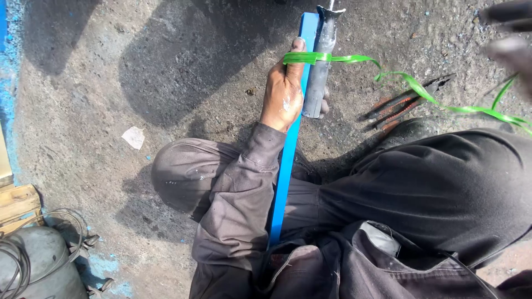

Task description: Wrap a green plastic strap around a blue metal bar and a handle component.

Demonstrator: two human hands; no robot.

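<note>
Nearest the camera are the grey jacket point(354, 266) and the bent knees point(183, 177) of the crouching person, with a blue bar point(285, 171) rising between the legs and running away toward the top of the view. Further out, the left hand point(284, 94) is closed round the bar and a grey tube point(320, 66) lying against its right side, thumb pressed on a green strap point(332, 57) that crosses both. The strap trails off to the right over a pair of pliers point(407, 99) lying on the dusty ground point(166, 66). At the far upper right a blurred dark shape point(510, 39) may be the right hand; whether it is open or closed I cannot tell.

To do this wrap well, I judge the thumb should pin the strap flat, without a twist, while the tube stays tight against the bar. Tension should come along the strap's length, since a sideways pull could slide the loop off the tube's end.
</note>
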